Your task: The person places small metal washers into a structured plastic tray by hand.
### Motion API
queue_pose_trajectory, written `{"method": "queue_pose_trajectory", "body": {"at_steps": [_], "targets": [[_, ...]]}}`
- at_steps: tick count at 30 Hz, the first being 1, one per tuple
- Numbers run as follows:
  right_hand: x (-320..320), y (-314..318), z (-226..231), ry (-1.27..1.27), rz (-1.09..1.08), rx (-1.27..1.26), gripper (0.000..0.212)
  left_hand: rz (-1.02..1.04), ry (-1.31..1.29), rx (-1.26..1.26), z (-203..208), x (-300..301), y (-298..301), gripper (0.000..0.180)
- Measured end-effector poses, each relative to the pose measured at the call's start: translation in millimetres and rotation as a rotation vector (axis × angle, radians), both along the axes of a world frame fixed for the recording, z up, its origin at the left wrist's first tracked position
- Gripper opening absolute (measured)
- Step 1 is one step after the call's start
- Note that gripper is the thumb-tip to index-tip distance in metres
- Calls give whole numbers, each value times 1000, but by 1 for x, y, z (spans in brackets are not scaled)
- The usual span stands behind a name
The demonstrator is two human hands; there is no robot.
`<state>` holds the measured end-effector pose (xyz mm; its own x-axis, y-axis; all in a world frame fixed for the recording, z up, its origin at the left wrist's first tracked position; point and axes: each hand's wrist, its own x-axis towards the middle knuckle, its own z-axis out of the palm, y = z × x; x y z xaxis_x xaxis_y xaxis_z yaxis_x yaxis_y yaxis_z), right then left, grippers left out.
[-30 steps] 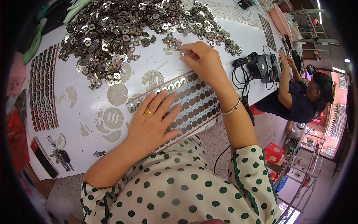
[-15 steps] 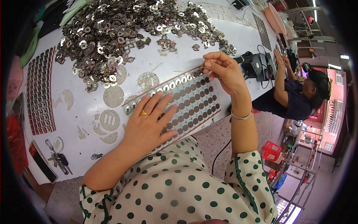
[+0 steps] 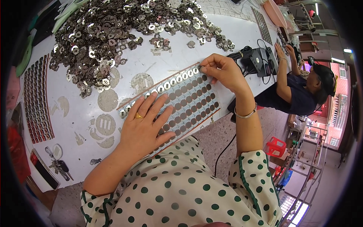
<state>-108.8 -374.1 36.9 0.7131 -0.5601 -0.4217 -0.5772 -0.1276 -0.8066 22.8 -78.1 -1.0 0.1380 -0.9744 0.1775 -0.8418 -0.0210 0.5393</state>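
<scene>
A long panel [image 3: 200, 122] lies slanted across the table before me, with rows of dark round spots on pale blue. Along its far edge runs a row of shiny silver discs [image 3: 173, 82]. My left hand [image 3: 145, 121], a gold ring on one finger, rests palm down with spread fingers over the panel's left part, hiding some spots. At the right end of the silver row, my right hand [image 3: 224, 73] pinches thumb and forefinger on a small metal disc [image 3: 200, 69], mostly covered by the fingertips. A large heap of loose metal discs [image 3: 98, 41] spreads beyond the panel.
Another filled panel [image 3: 36, 102] lies at the left. Keys [image 3: 59, 164] and a dark flat phone-like object [image 3: 44, 169] sit near the front left corner. A black device with cables [image 3: 259, 62] stands at right, near a co-worker [image 3: 298, 89] at the table.
My right hand has come down onto the right end of the silver row from just above it. My left hand stays flat on the panel. The whole view has shifted slightly.
</scene>
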Motion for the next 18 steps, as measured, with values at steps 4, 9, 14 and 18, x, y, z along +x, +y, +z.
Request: {"method": "queue_pose_trajectory", "body": {"at_steps": [4, 9, 14, 18], "targets": [[2, 5, 0, -11, 53, -102, 12, 2, -2, 1, 1, 0, 1, 67], [4, 9, 1, -15, 61, -165, 13, 2, -18, 1, 2, 1, 1, 60], [5, 16, 1, 5, -20, -170, 13, 15, -33, -3, 0, -2, 1, 59], [0, 14, -5, 4, -6, -165, 13, 28, -30, -10, -2, -4, 0, 64]]}}
